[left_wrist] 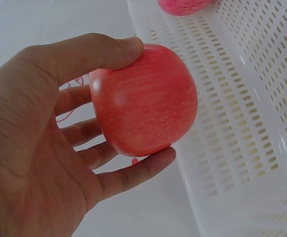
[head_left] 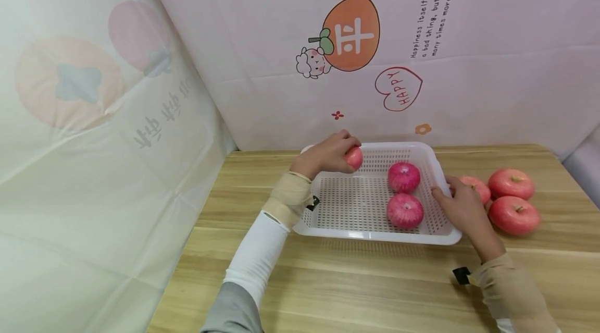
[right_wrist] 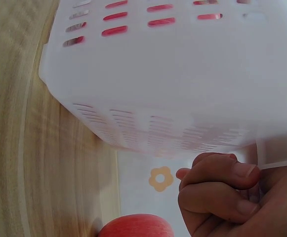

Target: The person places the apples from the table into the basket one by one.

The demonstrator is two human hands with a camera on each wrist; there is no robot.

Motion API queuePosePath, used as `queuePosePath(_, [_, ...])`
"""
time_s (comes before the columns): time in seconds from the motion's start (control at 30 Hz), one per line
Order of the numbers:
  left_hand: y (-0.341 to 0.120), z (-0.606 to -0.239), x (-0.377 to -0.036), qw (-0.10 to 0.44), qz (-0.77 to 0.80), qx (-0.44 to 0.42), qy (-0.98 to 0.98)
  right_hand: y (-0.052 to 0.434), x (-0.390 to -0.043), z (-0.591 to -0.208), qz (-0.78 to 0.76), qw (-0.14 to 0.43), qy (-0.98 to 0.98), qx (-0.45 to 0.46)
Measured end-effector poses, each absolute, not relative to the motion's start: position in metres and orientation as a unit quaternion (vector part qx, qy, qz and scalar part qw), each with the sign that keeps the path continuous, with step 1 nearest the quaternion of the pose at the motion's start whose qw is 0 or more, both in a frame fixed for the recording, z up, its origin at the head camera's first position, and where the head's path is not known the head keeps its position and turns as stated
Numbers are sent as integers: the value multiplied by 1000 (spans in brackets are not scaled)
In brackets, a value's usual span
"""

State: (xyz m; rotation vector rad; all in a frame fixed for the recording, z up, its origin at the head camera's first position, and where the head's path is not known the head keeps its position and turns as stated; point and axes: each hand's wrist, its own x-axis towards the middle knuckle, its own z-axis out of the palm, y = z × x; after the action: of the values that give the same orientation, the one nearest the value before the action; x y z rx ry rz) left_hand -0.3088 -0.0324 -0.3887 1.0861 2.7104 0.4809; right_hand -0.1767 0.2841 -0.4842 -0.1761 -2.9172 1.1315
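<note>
Above the far left part of a white perforated plastic basket (head_left: 351,235), my left hand (head_left: 328,155) grips a red apple (left_wrist: 145,101). Its thumb lies across one side of the apple and the fingers curl round the other. My right hand (head_left: 464,207) grips the basket's right rim, with the fingers (right_wrist: 217,200) curled at the outer side. Inside the basket, two pinkish-red apples (head_left: 404,177) sit one in front of the other along the right end.
Several more objects lie about: three red apples (head_left: 514,215) touch or nearly touch on the wooden table (head_left: 337,291), right of my right hand. A white printed cloth (head_left: 281,109) hangs behind the table, and another sheet (head_left: 117,192) hangs at the left.
</note>
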Motion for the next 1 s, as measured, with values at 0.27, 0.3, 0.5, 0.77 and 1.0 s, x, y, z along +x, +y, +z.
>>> queuePosePath(0.27, [-24,-395,-309,97,156,368,911,284,-176,-484,360,10,-931,-55])
queuePosePath(0.3, [-23,-396,-309,97,153,369,912,284,-175,-484,360,10,-931,-55])
queuePosePath(0.5, [-19,-399,-310,99,144,378,909,284,-176,-485,362,9,-931,-51])
queuePosePath(0.77, [-14,-405,-312,100,136,383,908,284,-176,-486,362,19,-931,-49])
queuePosePath(1.0, [-11,-410,-313,112,137,386,906,284,-176,-487,361,20,-931,-49])
